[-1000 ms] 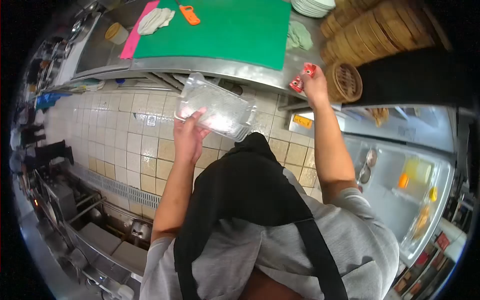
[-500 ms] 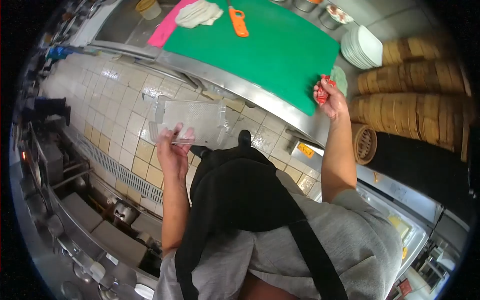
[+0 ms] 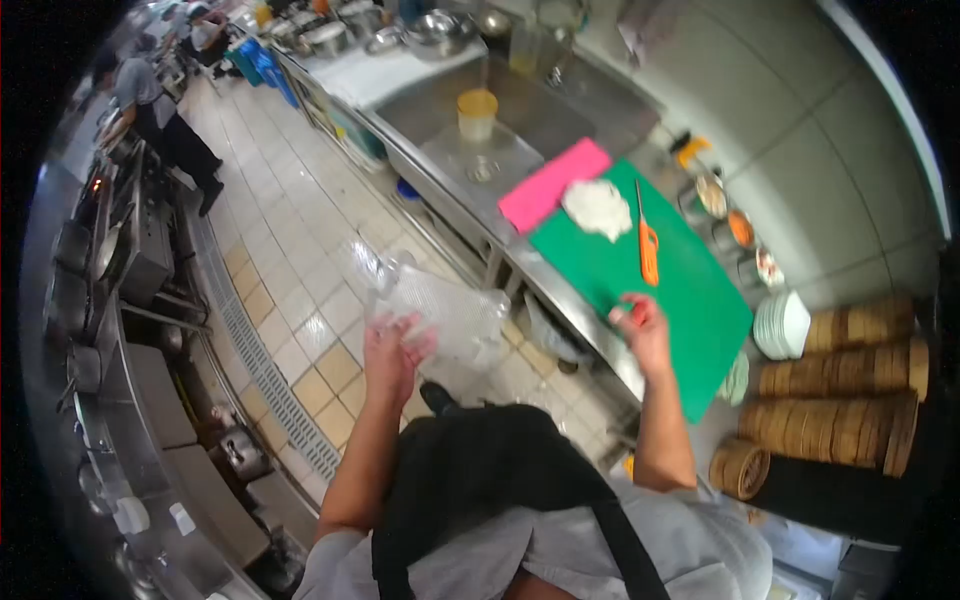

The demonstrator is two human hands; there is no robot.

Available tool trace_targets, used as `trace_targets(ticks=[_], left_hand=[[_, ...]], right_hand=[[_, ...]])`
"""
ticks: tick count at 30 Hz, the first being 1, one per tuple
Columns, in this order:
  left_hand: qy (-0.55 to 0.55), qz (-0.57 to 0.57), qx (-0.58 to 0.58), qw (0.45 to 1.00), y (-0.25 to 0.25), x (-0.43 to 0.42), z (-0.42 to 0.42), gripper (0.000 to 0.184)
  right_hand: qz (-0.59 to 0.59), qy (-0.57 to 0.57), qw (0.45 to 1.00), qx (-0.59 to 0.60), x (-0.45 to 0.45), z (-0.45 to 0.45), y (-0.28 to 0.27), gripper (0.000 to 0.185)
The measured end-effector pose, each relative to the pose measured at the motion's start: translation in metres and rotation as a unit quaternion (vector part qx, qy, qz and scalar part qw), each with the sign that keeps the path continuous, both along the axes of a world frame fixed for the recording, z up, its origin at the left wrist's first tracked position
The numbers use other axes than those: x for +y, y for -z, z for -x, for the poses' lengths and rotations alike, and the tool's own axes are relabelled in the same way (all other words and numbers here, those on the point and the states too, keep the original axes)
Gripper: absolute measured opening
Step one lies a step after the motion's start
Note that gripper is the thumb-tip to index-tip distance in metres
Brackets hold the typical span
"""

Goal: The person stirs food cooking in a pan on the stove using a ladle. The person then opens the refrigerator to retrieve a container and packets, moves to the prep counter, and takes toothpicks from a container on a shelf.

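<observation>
My left hand (image 3: pixel 395 355) holds a clear plastic tray (image 3: pixel 450 310) by its near edge, out over the tiled floor. The tray is see-through, with a ribbed or textured base. Above the front edge of the green cutting board (image 3: pixel 690 330), my right hand (image 3: pixel 648 340) is closed around a small red packet (image 3: pixel 638 314), mostly hidden by the fingers. On the board lie an orange-handled lighter (image 3: pixel 649 258) and a crumpled white cloth (image 3: pixel 597 209). A pink board or sheet (image 3: pixel 556 184) lies at its far left end.
A steel sink (image 3: pixel 400 112) holds a tub with a yellow rim (image 3: pixel 477 112). White plates (image 3: pixel 782 325) and bamboo steamers (image 3: pixel 830 425) stand at the right. Cooking equipment (image 3: pixel 150 390) lines the left, where a co-worker (image 3: pixel 160 115) stands farther off.
The view has swung up and left, bringing the sink and a co-worker into sight. My right hand has shifted leftward along the board with the red packet. The tray remains in my left hand.
</observation>
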State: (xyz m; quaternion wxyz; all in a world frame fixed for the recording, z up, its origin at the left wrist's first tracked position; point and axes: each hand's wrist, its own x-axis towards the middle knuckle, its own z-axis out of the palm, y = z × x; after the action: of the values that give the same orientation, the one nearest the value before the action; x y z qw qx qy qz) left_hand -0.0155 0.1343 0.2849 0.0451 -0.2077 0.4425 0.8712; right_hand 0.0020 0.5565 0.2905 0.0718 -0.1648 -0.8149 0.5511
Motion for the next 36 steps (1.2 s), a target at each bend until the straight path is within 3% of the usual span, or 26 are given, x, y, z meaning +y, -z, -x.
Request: trace_targets(ticks=[4, 6, 7, 8, 9, 13, 18, 25, 29, 30, 33, 36], left_hand=[[0.065, 0.024, 0.018, 0.997, 0.008, -0.004, 0.045, 0.035], [0.157, -0.062, 0.002, 0.986, 0.012, 0.001, 0.078, 0.045], [0.166, -0.070, -0.032, 0.983, -0.002, 0.011, 0.091, 0.071], [0.194, -0.037, -0.005, 0.980, -0.011, 0.018, 0.103, 0.048], [0.229, -0.033, -0.001, 0.973, -0.006, 0.022, 0.118, 0.049], [0.334, -0.028, 0.030, 0.942, -0.030, 0.040, 0.167, 0.059], [0.399, -0.031, 0.017, 0.916, -0.001, 0.041, 0.225, 0.092], [0.546, -0.068, 0.033, 0.834, -0.007, 0.042, 0.292, 0.093], [0.540, -0.040, 0.020, 0.840, -0.008, 0.008, 0.349, 0.079], [0.520, -0.031, 0.013, 0.853, -0.009, -0.001, 0.363, 0.071], [0.520, -0.042, 0.033, 0.852, -0.010, -0.041, 0.415, 0.071], [0.512, 0.025, 0.043, 0.858, -0.017, -0.068, 0.473, 0.069]], right_hand=[[-0.014, -0.230, 0.973, -0.022, -0.125, 0.013, -0.048, 0.058], [-0.059, -0.286, 0.956, -0.036, -0.145, 0.021, -0.045, 0.061], [-0.096, -0.301, 0.948, -0.039, -0.150, 0.026, -0.040, 0.059], [-0.147, -0.291, 0.945, -0.042, -0.148, 0.029, -0.035, 0.056], [-0.198, -0.279, 0.939, -0.046, -0.145, 0.036, -0.029, 0.054], [-0.179, -0.195, 0.964, -0.023, -0.143, 0.051, -0.020, 0.047], [-0.186, -0.097, 0.977, 0.040, -0.150, 0.083, -0.002, 0.038], [-0.260, 0.123, 0.953, 0.095, -0.140, 0.096, 0.004, 0.031], [-0.357, 0.165, 0.917, 0.063, -0.152, 0.094, 0.003, 0.031], [-0.359, 0.179, 0.914, 0.062, -0.162, 0.095, 0.001, 0.031], [-0.307, 0.260, 0.913, 0.064, -0.187, 0.102, 0.008, 0.026], [-0.278, 0.352, 0.891, 0.076, -0.191, 0.101, 0.015, 0.024]])
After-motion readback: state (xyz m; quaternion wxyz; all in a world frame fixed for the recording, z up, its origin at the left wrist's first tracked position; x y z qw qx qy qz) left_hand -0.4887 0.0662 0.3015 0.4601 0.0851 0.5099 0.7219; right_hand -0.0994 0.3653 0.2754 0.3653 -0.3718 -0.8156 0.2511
